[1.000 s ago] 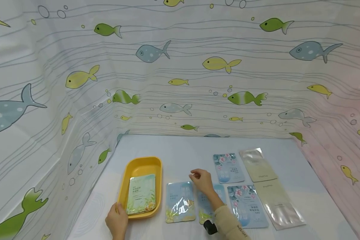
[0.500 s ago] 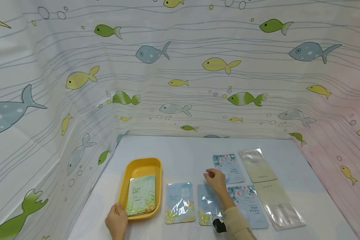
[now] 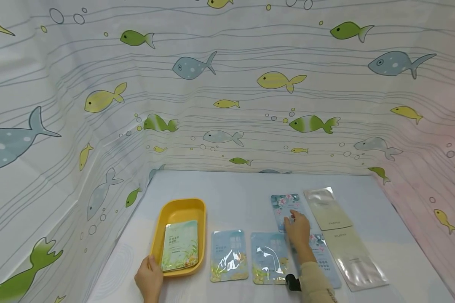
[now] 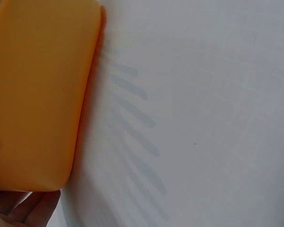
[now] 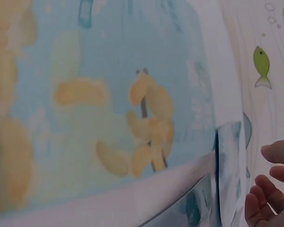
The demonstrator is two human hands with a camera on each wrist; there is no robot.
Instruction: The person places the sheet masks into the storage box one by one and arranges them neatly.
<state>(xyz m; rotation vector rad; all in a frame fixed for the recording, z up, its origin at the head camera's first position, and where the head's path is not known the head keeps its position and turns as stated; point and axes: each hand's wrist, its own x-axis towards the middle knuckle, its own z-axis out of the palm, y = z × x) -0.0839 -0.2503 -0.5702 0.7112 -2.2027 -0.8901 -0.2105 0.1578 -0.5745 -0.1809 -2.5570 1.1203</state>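
Observation:
My left hand (image 3: 149, 279) grips the near left corner of a yellow plastic tray (image 3: 202, 212). In the left wrist view its fingers (image 4: 41, 208) curl against the tray's end. Green printed sachets (image 3: 180, 244) lie stacked inside. My right hand (image 3: 298, 230) hovers with loosely bent fingers and holds nothing. Below it are two blue floral sachets, a far one (image 3: 283, 206) and a near one (image 3: 327, 265), both partly covered by the hand and arm. Left of that arm lie two blue sachets with yellow-green lower edges, one (image 3: 228, 254) beside the other (image 3: 269, 256).
Two overlapping beige-silver sachets, a far one (image 3: 327, 210) and a near one (image 3: 356, 259), lie at the right. A fish-print curtain (image 3: 227, 118) rises behind and at both sides of the white tabletop (image 3: 227, 193).
My right hand has moved rightward, from above the blue yellow-edged sachets to above the floral ones, its fingers loosening. My left hand and the tray have stayed put.

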